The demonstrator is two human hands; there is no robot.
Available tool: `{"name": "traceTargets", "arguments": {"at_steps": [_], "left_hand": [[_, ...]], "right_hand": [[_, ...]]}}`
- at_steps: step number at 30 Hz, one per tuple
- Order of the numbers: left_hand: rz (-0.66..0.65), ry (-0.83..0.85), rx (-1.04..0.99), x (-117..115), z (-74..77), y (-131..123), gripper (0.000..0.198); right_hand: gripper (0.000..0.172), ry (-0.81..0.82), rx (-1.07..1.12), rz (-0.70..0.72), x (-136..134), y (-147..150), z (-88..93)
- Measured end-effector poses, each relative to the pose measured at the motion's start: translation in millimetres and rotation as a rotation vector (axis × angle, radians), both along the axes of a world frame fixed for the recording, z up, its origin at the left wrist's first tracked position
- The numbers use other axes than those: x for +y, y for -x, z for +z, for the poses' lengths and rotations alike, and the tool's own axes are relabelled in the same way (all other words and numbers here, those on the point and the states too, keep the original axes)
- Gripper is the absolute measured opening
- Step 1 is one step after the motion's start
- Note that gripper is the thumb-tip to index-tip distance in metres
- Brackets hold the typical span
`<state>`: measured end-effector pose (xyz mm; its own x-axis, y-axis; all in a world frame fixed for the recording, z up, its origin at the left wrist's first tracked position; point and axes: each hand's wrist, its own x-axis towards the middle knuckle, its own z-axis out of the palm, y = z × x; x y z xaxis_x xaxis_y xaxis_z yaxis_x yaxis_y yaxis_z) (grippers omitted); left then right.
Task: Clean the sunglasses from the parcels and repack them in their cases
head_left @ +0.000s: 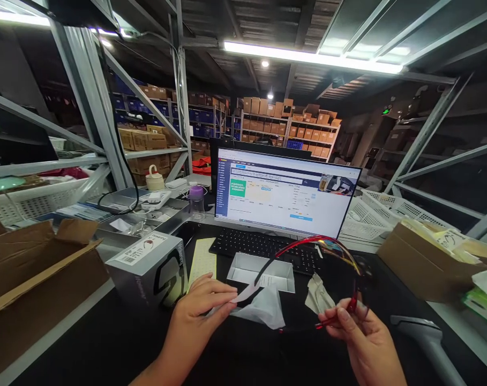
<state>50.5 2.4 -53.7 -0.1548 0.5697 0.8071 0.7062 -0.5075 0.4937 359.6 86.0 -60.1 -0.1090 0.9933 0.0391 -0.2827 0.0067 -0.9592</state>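
My two hands hold up a pair of red-framed glasses [315,247] over the black desk. My left hand [199,311] pinches one temple arm near its pale tip. My right hand [364,335] is closed on the other red temple arm. Below the glasses lie an open grey box tray [263,271], a white pouch [263,308] and a small crumpled plastic bag [317,295]. A grey product box [149,271] with a barcode label stands just left of my left hand.
A lit monitor [285,193] and black keyboard [263,247] sit behind the tray. A barcode scanner [424,335] lies at right. Open cardboard boxes stand at left [38,268] and right [428,257]. White baskets [388,212], a purple-capped bottle [196,201] and metal shelving surround the desk.
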Motion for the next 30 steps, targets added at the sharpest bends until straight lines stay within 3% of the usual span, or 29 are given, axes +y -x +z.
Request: {"name": "traceTargets", "arguments": {"at_steps": [8, 14, 20, 24, 27, 30], "left_hand": [[-0.079, 0.17, -0.182, -1, 7.4, -12, 0.012], [-0.125, 0.288, -0.376, 6, 12.3, -16, 0.011], [-0.16, 0.146, -0.138, 3, 22.3, -25, 0.013], [-0.237, 0.184, 0.016, -1, 31.3, -30, 0.016], [-0.333, 0.194, -0.018, 2, 27.6, -39, 0.015], [-0.578, 0.262, -0.246, 6, 15.7, -51, 0.012]], "right_hand": [[0.034, -0.136, -0.278, 0.175, -8, 3, -3.4], [0.03, -0.349, -0.54, 0.309, -15, 2, 3.7], [0.018, -0.649, -0.655, 0.157, -13, -2, 12.1], [0.014, -0.803, -0.651, 0.023, -15, -2, 18.0], [0.016, -0.869, -0.653, 0.011, -19, 2, 20.6], [0.018, -0.894, -0.661, 0.023, -20, 5, 18.9]]}}
